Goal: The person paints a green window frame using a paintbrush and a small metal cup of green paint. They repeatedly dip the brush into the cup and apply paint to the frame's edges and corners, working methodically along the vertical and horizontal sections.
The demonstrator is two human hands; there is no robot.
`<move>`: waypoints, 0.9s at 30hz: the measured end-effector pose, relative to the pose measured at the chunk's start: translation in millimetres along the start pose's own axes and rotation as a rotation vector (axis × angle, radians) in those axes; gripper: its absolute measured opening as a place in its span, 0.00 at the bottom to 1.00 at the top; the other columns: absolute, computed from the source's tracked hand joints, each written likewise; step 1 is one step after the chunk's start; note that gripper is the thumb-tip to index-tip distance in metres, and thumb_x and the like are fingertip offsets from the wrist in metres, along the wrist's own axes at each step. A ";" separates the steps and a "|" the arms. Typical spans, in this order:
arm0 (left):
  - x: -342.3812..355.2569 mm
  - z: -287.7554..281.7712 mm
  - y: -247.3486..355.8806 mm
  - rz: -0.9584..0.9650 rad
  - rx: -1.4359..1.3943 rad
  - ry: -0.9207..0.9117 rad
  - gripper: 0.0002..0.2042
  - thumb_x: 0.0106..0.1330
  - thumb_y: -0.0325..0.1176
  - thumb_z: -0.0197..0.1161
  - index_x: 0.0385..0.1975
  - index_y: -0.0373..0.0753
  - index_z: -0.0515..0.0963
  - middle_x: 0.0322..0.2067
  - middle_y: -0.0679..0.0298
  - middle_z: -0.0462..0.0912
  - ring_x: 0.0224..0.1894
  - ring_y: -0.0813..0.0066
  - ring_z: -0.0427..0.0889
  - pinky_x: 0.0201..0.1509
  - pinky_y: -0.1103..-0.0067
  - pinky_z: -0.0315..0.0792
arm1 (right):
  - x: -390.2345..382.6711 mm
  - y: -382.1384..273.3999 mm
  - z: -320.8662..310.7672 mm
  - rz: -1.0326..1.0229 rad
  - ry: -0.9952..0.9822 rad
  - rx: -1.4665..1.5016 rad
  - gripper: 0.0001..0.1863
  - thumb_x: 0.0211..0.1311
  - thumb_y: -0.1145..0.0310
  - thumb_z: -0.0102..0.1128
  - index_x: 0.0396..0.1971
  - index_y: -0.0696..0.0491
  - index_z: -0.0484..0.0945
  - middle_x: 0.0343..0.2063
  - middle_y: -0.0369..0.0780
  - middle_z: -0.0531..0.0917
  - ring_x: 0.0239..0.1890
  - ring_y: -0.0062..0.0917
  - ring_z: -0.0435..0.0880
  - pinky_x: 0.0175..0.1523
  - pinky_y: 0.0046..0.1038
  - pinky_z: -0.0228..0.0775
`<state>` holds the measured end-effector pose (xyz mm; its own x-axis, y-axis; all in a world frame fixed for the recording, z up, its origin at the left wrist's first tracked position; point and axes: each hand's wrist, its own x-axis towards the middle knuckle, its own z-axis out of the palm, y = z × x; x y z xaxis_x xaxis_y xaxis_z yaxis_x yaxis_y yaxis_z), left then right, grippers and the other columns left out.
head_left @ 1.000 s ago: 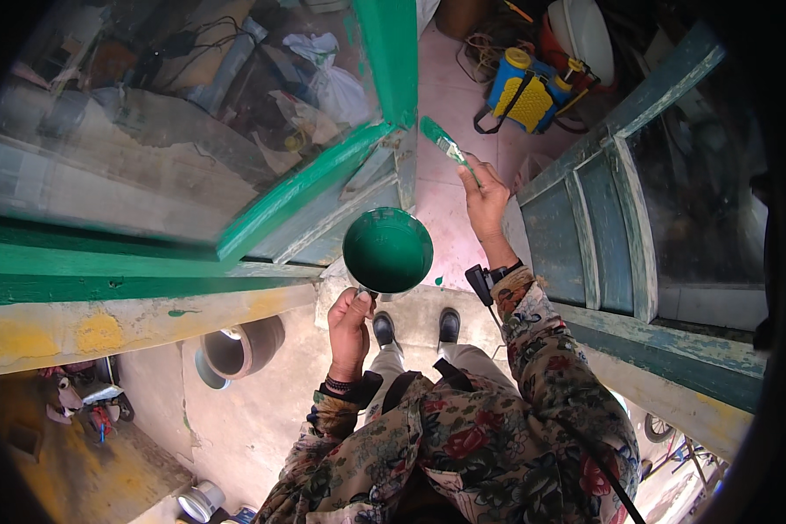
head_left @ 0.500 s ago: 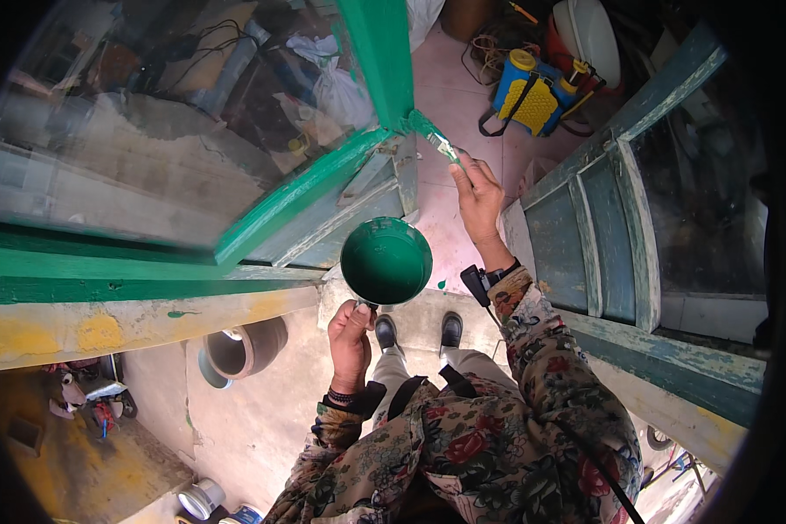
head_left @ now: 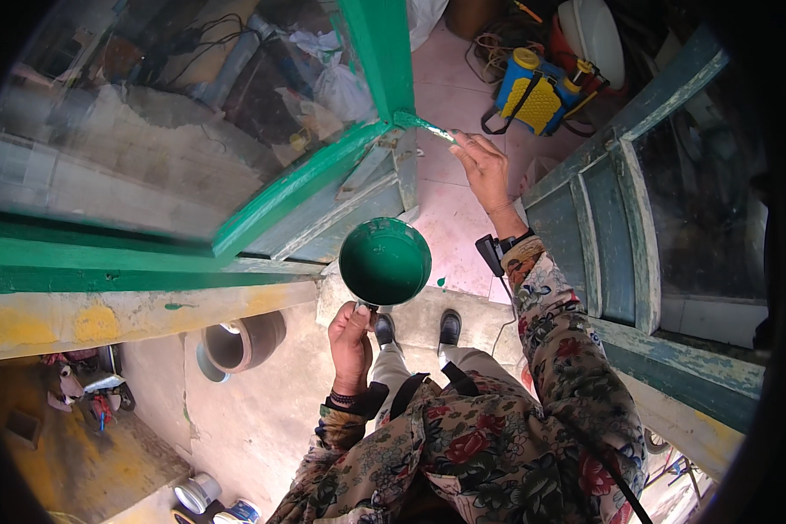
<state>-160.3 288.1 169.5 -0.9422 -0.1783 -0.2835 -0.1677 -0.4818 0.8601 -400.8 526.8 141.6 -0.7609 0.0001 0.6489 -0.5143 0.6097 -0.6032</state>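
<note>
My left hand is closed round the handle of a round pot of green paint, held level in front of me. In my right hand is a paintbrush, pinched by its paint-smeared handle. Its green bristles touch the corner of the green door frame, where the upright meets the slanting lower rail. That upright and rail are coated in wet-looking green. Below the rail, the panel shows worn grey-blue and bare patches.
On the right stands another door leaf with peeling blue-grey paint. A blue and yellow backpack sprayer sits on the pink floor beyond the doorway. A large clay pot stands at the left, with white buckets lower down.
My right hand has shifted slightly right, and the brush has turned flatter, its bristles now farther left against the frame corner. The left hand and the pot have hardly moved.
</note>
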 end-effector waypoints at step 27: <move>-16.7 -18.5 -16.1 -0.002 -0.074 0.054 0.13 0.66 0.33 0.60 0.20 0.39 0.68 0.21 0.68 0.70 0.29 0.79 0.67 0.40 0.81 0.61 | -110.1 -38.0 72.1 0.222 -0.109 -0.183 0.26 0.56 0.78 0.56 0.57 0.48 0.74 0.36 0.39 0.76 0.28 0.36 0.81 0.31 0.34 0.76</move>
<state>-136.6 283.0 152.6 -0.9244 -0.2228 -0.3094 -0.1454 -0.5442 0.8263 -326.0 446.5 59.6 -0.8896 0.0702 0.4512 -0.2586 0.7369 -0.6246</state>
